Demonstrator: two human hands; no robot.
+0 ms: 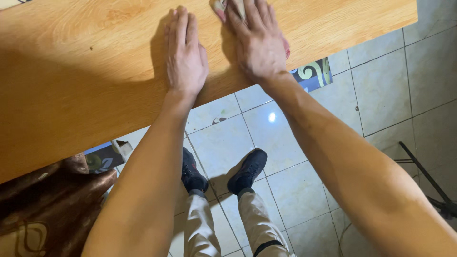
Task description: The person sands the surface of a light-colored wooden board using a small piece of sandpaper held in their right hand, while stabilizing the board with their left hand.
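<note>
Looking left to right across the head view, from cushion to floor stand:

Cushion: a brown cushion (43,214) is sitting low at the left, partly under the board's near edge.

Board: a wide wooden board (85,71) is running across the top of the view, its near edge slanting up toward the right and overhanging the tiled floor (381,90).

Left hand: the left hand (184,57) is lying flat on the board, palm down, fingers straight and together, gripping nothing. It is pressing just inside the near edge, judged to be steadying the board.

Cloth: a pale cloth (223,6) with a reddish edge is lying on the board, mostly hidden under the right hand; only bits are showing at the fingertips and beside the palm.

Right hand: the right hand (257,43) is lying palm down over the cloth, fingers slightly spread and pressing it onto the wood, not curled round it. It is sitting just beside the left hand, not touching.

Shoes: two dark shoes (247,171) are standing on the tiles below, between the forearms.

Mat: a patterned mat (314,71) is peeking out under the board's edge.

Stand: thin black legs (428,176) are leaning at the far right; what they are carrying cannot be told.
</note>
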